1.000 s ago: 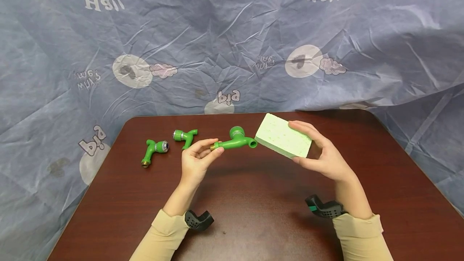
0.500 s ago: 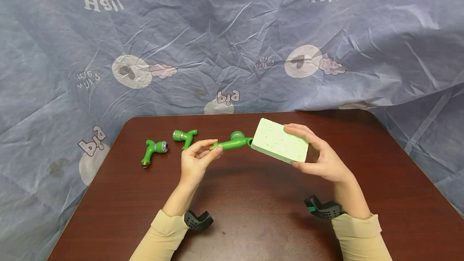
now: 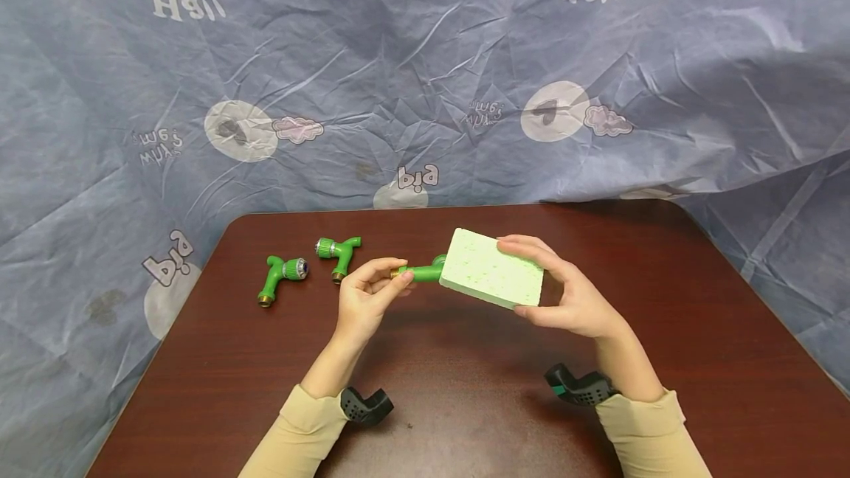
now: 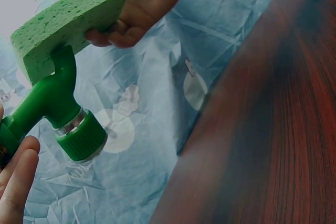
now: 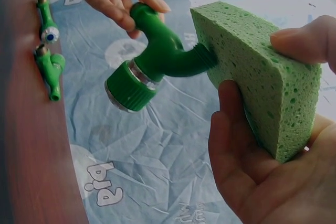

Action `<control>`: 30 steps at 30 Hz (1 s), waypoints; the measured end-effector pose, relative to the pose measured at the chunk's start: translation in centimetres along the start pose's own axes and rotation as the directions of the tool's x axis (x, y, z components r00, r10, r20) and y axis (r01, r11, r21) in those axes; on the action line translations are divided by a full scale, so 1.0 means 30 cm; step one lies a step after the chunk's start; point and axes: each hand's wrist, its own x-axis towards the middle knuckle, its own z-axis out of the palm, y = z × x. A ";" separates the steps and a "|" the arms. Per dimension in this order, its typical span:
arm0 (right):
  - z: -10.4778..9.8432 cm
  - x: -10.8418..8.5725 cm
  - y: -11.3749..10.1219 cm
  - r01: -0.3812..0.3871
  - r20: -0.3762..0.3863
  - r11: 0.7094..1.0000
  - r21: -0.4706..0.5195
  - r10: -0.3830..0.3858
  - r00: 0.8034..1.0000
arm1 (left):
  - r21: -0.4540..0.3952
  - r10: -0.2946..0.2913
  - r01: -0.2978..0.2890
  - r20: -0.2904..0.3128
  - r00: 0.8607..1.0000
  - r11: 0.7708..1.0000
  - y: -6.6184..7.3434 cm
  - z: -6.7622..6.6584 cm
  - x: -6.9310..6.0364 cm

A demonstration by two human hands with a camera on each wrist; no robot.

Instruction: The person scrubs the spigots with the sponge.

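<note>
My left hand (image 3: pixel 367 297) pinches a green tap (image 4: pixel 58 90) by its brass threaded end, holding it above the table. The tap's ribbed green knob (image 5: pixel 130 86) hangs on its side away from me, mostly hidden in the head view. A light green sponge block (image 3: pixel 493 268) is in my right hand (image 3: pixel 574 293), gripped by its right end between thumb and fingers. In both wrist views the tap's spout (image 4: pixel 65 61) touches the sponge's broad face.
Two more green taps lie on the dark red-brown table (image 3: pixel 425 404) at the left: one tap (image 3: pixel 282 279) nearer, another tap (image 3: pixel 340 255) behind it. A blue-grey printed cloth (image 3: pixel 425 80) hangs behind the table.
My right hand has brought the sponge left and down, over the tap's spout and most of its knob in the head view. My left hand shifted slightly right, still holding the tap.
</note>
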 end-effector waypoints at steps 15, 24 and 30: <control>0.003 0.002 -0.010 -0.014 0.071 1.000 0.021 0.013 0.997 | 0.013 -0.024 0.025 -0.039 0.999 1.000 -0.015 0.002 0.001; 0.005 -0.010 0.012 0.000 0.134 0.996 0.084 -0.012 0.991 | 0.015 -0.038 0.039 -0.057 0.998 0.999 -0.015 0.004 0.001; 0.024 0.000 0.011 -0.002 0.164 0.997 0.076 -0.010 0.986 | 0.003 -0.030 0.030 -0.073 0.997 1.000 -0.016 0.003 0.002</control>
